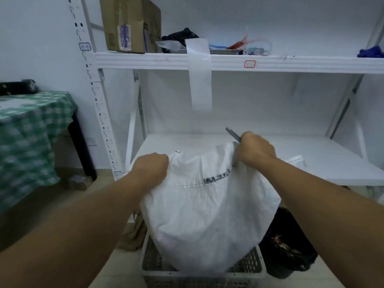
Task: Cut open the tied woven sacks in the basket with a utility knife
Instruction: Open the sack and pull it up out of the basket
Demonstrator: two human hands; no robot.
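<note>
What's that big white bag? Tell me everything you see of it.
A large white woven sack, crinkled, stands in a grey perforated plastic basket. A stitched seam and blurred dark lettering cross its upper part. The left hand and right hand grip its top, the right also holding a grey utility knife.

Plenty of open room over the lower shelf [291, 154] behind the sack [207, 215]. Hanging white strip [200, 80] above, black bag [288, 246] crowding the basket [151, 260] on the right.
</note>
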